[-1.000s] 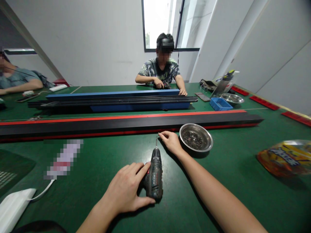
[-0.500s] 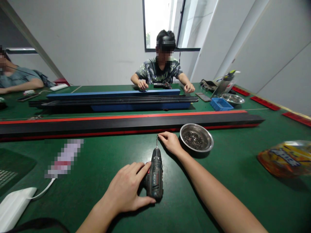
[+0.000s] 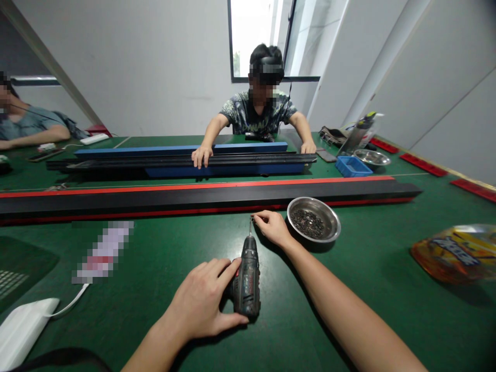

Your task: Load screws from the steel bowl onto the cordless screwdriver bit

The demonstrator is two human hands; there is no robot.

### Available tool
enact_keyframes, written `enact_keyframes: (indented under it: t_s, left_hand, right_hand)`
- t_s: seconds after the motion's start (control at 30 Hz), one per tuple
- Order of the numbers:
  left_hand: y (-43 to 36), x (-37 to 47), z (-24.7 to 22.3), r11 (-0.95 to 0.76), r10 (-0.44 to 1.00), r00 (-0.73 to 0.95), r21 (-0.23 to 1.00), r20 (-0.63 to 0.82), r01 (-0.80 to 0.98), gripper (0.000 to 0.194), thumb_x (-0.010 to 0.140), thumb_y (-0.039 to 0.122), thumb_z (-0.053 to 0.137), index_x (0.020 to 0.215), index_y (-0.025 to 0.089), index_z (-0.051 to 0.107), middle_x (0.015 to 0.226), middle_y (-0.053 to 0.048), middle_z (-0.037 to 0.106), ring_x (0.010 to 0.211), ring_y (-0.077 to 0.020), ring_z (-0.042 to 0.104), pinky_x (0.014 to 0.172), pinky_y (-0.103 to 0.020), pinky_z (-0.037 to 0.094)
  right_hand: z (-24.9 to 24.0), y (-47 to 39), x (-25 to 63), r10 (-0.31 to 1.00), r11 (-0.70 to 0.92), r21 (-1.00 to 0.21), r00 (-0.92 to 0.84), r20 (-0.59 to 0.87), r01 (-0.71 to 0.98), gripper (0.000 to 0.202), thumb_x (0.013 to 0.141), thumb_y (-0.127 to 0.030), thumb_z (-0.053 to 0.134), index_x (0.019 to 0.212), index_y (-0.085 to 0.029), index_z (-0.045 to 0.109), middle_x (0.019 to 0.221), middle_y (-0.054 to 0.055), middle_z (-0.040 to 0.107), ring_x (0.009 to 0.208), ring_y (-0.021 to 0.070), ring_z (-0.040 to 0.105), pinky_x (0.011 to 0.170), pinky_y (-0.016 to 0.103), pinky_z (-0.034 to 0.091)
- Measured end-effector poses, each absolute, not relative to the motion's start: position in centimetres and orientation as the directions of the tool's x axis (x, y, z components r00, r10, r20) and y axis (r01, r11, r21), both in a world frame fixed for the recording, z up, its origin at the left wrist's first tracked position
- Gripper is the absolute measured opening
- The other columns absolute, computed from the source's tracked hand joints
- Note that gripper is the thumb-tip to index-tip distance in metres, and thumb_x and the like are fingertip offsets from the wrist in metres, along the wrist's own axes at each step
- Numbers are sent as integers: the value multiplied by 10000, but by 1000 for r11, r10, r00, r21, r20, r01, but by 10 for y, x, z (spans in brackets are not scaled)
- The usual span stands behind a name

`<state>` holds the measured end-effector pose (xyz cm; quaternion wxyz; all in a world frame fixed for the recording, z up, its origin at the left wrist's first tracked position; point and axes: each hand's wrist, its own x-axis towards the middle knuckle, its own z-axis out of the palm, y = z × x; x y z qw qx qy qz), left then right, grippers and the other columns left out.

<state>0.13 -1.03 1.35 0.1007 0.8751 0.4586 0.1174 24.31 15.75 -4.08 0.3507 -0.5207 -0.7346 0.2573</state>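
A black power drill (image 3: pixel 248 281) lies on its side on the green table, its bit pointing away from me. My left hand (image 3: pixel 207 299) is wrapped round the drill from the left, thumb near its rear end. At the bit's tip, my right hand (image 3: pixel 273 227) is closed in a pinch; whatever its fingers hold is too small to make out. Just right of that hand stands a steel bowl (image 3: pixel 333 223) with many small dark screws in it. Beyond both hands lies a long black bar with red edges (image 3: pixel 232 195).
Across the table (image 3: pixel 372 310), a person (image 3: pixel 258 111) has hands on black and blue bars (image 3: pixel 155 163). A blue tray (image 3: pixel 353 166) and another steel bowl (image 3: pixel 372 157) stand back right. An orange packet (image 3: pixel 457 253) lies right, a white power bank (image 3: pixel 29 330) left. Another person sits far left.
The person opposite has reached forward, and one hand has moved left onto the black bars. My two hands and the drill look unmoved.
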Motion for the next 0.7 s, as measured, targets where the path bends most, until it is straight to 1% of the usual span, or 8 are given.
enact_keyframes:
  t_s: [0.13, 0.3, 0.53, 0.7]
  left_hand:
    - [-10, 2, 14, -555, 829, 550, 281, 107, 783, 1030, 693, 661, 862, 1524, 214, 450, 1334, -129, 650, 1115, -336, 654, 973, -492, 533]
    - [-10, 3, 16, -556, 828, 553, 278, 99, 783, 1022, 706, 663, 851, 1527, 212, 443, 1341, -134, 646, 1125, -340, 648, 976, -490, 527]
    - [-10, 2, 16, -549, 830, 552, 284, 78, 786, 1020, 719, 665, 845, 1533, 211, 431, 1350, -130, 638, 1129, -338, 641, 976, -498, 524]
    - [-10, 3, 16, -550, 830, 551, 284, 85, 785, 1017, 718, 668, 841, 1530, 210, 435, 1338, -133, 643, 1120, -338, 646, 967, -493, 526]
  right_hand:
    - [-40, 157, 243, 954, 300, -792, -188, 236, 531, 235, 954, -255, 641, 1105, -242, 822, 1121, 51, 805, 1032, 239, 760, 956, 334, 560]
    - [-44, 158, 243, 949, 314, -801, -201, 244, 509, 256, 932, -261, 671, 1148, -232, 806, 1148, 59, 798, 1010, 242, 759, 966, 365, 573]
    - [-53, 162, 243, 943, 329, -874, -172, 285, 357, 375, 869, -97, 597, 1190, -201, 762, 1075, 67, 805, 997, 218, 764, 922, 356, 594]
    - [-55, 164, 244, 943, 321, -897, -193, 271, 305, 388, 862, -95, 586, 1198, -199, 749, 1069, 71, 804, 1020, 222, 757, 908, 359, 603]
